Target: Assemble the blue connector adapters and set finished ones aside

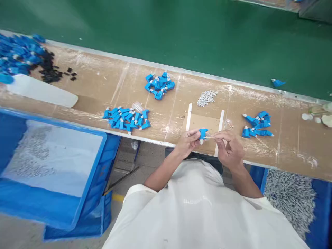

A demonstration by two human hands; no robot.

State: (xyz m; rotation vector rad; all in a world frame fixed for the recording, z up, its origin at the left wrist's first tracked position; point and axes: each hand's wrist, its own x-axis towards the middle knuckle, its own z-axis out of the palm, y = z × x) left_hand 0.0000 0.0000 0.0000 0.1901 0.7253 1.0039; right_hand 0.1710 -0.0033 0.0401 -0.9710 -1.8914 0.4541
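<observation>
Workpiece: blue with a white tip pointing towards the body, held just above the bench's near side; probably kept there for a close look.
Left hand: thumb and fingers closed on the workpiece's side, seemingly to steady it while leaving its other side reachable.
Right hand: thumb and forefinger pinched shut on a thin stick, its end at the workpiece; a fingertip grip likely suits fine control.
Cardboard: between white strips, in front of the hands, perhaps marking a work spot.
Small pale parts: heaped just beyond the cardboard, presumably for easy reach.
Blue clusters: two to the left, one to the right, apparently grouped to keep batches separate.
Forearms: angled inward from both sides, elbows low, hands nearly meeting before the chest.
</observation>
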